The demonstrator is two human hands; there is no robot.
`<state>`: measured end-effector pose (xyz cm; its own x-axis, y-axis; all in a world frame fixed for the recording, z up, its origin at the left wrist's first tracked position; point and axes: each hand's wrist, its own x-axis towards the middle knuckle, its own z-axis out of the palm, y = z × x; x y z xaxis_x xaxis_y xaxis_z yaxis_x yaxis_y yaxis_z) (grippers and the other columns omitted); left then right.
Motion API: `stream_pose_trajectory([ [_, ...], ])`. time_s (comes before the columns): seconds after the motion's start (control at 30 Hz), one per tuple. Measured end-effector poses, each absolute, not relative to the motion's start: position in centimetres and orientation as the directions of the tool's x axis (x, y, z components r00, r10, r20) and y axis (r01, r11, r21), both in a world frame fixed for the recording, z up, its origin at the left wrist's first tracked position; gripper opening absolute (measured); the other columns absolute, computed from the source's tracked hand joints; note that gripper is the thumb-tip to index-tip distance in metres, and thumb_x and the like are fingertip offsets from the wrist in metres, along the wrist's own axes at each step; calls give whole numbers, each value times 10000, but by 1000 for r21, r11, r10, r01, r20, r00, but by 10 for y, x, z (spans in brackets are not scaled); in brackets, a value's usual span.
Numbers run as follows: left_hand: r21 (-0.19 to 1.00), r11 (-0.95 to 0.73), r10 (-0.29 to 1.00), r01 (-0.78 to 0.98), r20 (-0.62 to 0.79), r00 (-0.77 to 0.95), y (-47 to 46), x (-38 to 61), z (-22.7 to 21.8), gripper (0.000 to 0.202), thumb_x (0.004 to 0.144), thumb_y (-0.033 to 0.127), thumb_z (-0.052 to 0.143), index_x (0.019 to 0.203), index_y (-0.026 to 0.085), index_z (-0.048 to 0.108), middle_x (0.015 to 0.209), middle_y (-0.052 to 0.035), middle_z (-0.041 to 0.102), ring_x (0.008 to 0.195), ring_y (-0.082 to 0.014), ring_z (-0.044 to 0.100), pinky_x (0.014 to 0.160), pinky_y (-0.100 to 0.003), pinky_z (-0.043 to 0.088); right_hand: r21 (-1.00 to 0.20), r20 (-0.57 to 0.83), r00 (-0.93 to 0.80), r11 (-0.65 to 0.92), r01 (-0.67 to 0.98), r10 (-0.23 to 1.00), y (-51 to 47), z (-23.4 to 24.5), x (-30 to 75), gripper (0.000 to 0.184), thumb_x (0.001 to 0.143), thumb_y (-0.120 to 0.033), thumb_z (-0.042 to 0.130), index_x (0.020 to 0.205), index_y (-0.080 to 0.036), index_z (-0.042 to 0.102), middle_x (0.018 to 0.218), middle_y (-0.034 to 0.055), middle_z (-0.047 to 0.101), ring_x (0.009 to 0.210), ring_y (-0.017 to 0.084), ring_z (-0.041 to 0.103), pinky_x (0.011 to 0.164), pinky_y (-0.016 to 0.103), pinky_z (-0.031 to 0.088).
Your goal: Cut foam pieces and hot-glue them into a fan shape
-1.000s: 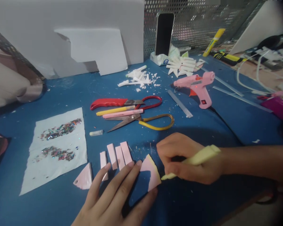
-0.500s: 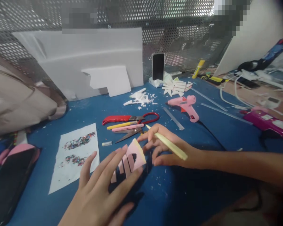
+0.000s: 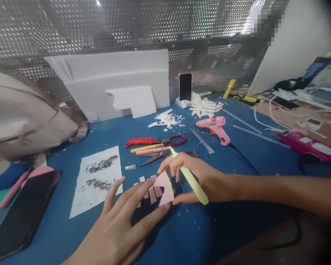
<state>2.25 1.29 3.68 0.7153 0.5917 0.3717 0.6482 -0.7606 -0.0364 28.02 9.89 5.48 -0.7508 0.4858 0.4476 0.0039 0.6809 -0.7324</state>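
One slim pale-yellow marker pen (image 3: 194, 183) sits in R hand (image 3: 197, 173), fingers closed on it, tapered end up & L. R index & thumb tips also at edge of flat pink fan-shaped piece w/ yellow curved rim (image 3: 168, 189); material unclear. Piece is btwn the 2 hands, nr the blue tabletop (image 3: 209, 228); can't tell if flat on it or lifted.

L hand (image 3: 127, 217): fingers & thumb spread apart, thumb tip by piece's lower corner; can't tell if pinching. Narrow flat pink strips (image 3: 152, 195) partly covered by L fingers.

Beyond: red-handled metal scissors (image 3: 140, 142), yellow-handled metal scissors (image 3: 153, 157) partly behind R hand, w/ thin yellow pen (image 3: 146, 148) & thin pink pen (image 3: 154, 150) btwn. Far R, pink plastic glue gun (image 3: 215, 129). L side, white paper sheet (image 3: 84, 200) w/ 2 multicolour glitter heaps (image 3: 102, 164).
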Motion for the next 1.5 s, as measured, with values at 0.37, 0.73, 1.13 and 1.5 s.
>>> stream_pose_trajectory([
  [0.37,16,-713,658,701,359,662,1,10,37,365,902,212,530,1243,331,582,1523,-91,325,1367,-278,361,1129,-580,148,-558,-45,-936,769,312,348,124,75,289,309,780,-217,710,1018,-215,511,1081,39,600,1065,221,527,956,392,378],
  [0.73,-117,-711,590,693,435,680,-12,-22,26,277,881,265,585,1146,335,628,1518,-54,344,1360,-221,378,1163,-530,134,-442,66,-722,669,598,689,101,55,287,411,707,-388,757,974,-202,507,1032,72,601,909,238,549,755,358,422],
  [1.13,-24,-690,639,723,449,625,-15,-20,25,209,887,262,592,1077,323,654,1474,-32,416,1324,-208,420,1163,-525,135,-517,14,-800,689,508,600,116,46,280,274,726,-57,559,948,-205,497,947,32,580,860,184,510,719,294,389],
  [1.5,23,-684,664,729,433,610,1,-5,29,245,870,227,589,1055,367,666,1423,-19,454,1299,-219,434,1153,-526,173,-527,86,-802,711,466,591,125,58,277,357,730,-253,724,882,-207,404,1108,75,596,984,227,527,841,363,401],
])
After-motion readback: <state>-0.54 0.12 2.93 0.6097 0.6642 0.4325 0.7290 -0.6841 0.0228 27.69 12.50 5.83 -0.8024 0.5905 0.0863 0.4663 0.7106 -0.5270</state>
